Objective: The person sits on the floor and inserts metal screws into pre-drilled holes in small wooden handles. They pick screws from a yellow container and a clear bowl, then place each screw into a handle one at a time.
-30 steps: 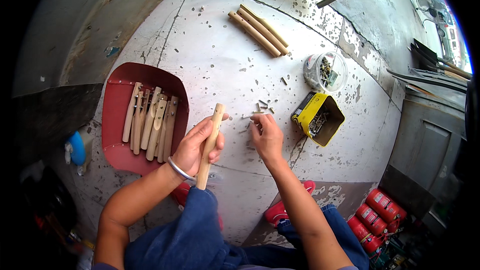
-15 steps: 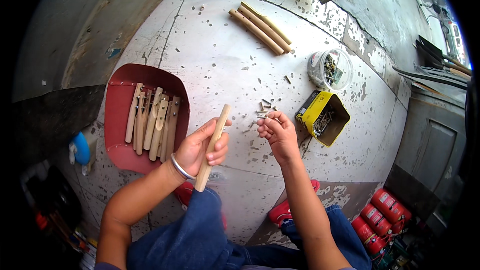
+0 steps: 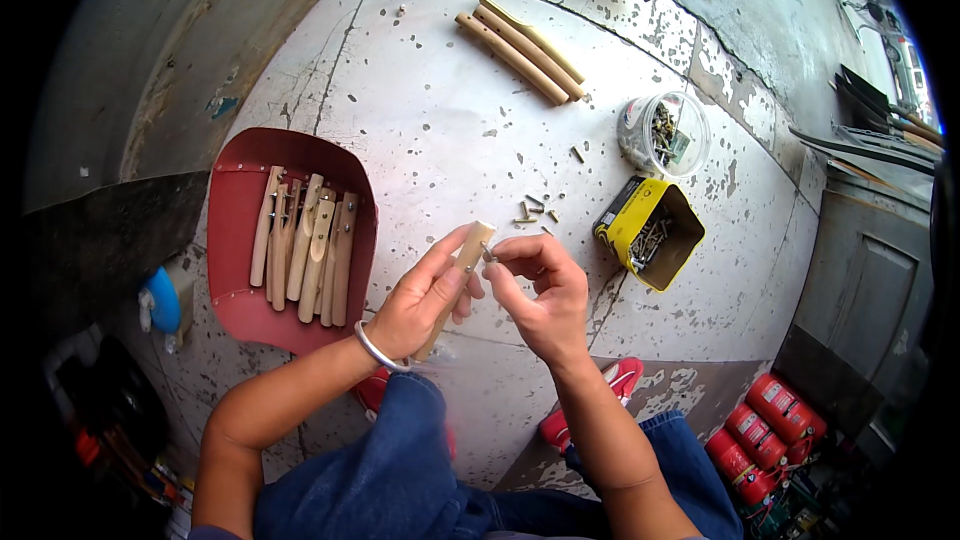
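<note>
**Screw meets handle above the painted floor**

At the far left a blue object [image 3: 162,298] lies by the edge of the dark strip. Next comes a red tray [image 3: 240,302] on the worn white floor [image 3: 420,130], holding a row of pale wooden handles [image 3: 305,245] laid side by side, their ends pointing away from the person.

The left hand [image 3: 420,302], with a metal bangle [image 3: 381,348] at the wrist, is wrapped around a wooden handle [image 3: 462,265], fingers closed on its shaft, the stick tilted so its top end points up and to the right. The right hand [image 3: 540,295] sits just beside it, thumb and forefinger pinched together on a small screw [image 3: 489,254] that touches the handle's top end. Both hands hover over the person's knees, clad in blue denim.

On the floor just beyond the hands lie a few loose screws [image 3: 535,210]. Farther off, near the top, three longer sticks [image 3: 522,52] lie together at a slant.

To the right stands a yellow tin [image 3: 650,232] with hardware inside, and behind it a clear tub [image 3: 665,132] also filled with metal bits. Red cans [image 3: 765,435] sit at the lower right, near a grey cabinet [image 3: 865,310].
</note>
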Motion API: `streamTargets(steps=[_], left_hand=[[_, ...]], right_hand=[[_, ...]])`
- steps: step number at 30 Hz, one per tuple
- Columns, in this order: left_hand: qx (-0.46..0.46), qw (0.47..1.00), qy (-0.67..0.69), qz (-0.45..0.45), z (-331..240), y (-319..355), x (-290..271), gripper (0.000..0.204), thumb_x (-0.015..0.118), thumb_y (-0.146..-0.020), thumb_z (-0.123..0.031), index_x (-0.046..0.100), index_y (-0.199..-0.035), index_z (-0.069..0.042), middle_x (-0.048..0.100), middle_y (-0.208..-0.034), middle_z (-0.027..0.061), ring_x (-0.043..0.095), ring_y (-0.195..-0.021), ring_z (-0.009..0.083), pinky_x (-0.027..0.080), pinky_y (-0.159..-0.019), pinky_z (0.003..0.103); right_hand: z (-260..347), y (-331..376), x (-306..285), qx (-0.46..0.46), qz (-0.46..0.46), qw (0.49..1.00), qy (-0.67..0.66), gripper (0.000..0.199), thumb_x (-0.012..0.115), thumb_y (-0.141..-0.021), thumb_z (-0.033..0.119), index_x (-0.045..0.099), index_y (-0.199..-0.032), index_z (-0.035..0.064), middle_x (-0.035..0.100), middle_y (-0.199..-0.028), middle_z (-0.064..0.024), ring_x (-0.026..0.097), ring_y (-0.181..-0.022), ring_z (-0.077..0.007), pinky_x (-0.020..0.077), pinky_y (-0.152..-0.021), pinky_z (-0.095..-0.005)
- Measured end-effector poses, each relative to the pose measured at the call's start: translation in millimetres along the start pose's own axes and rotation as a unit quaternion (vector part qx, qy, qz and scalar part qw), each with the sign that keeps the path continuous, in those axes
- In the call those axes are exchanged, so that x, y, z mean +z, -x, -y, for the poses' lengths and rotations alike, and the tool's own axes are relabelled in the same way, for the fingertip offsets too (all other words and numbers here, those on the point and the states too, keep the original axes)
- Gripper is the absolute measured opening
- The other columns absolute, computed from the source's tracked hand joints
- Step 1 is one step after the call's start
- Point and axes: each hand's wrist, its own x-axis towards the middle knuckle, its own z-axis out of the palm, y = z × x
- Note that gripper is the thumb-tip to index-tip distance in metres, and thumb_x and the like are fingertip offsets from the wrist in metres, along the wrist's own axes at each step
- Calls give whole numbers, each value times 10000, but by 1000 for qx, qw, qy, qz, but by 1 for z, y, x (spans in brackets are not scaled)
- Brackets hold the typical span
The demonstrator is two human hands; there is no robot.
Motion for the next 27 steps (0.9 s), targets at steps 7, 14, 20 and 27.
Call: streamTargets(steps=[7,14,20,27], left_hand=[[21,999,-21,13,4,3,-2,496,340,-1027,-269,223,-1474,-89,550,-897,54,502,-744,88,453,-686,235],[-55,998,9,8,-2,0,-16,618,295,-992,-516,293,-1428,-78,464,-588,-16,421,-528,55,376,-530,200],[-123,969,215,6,-13,-5,-8,574,280,-980,-542,371,-1348,-112,354,-503,-39,319,-421,58,309,-413,204],[-146,946,287,-33,6,-5,-17,399,285,-1005,-490,446,-1125,-145,442,-651,2,361,-474,77,345,-460,222]], right_hand=[[-13,-2,3,-3,-1,1000,7,171,690,-812,47,580,-932,-5,643,-785,-56,628,-713,-112,505,-675,-250],[-49,-7,-52,83,-153,980,-101,130,648,-867,98,572,-933,16,585,-780,5,521,-650,-56,435,-589,-199],[-107,11,-82,89,-114,964,222,136,647,-801,48,619,-930,13,597,-762,-24,544,-635,-99,463,-602,-241],[-113,10,-56,-15,-168,927,335,128,646,-810,26,625,-936,22,602,-788,-56,580,-657,-126,480,-625,-252]])
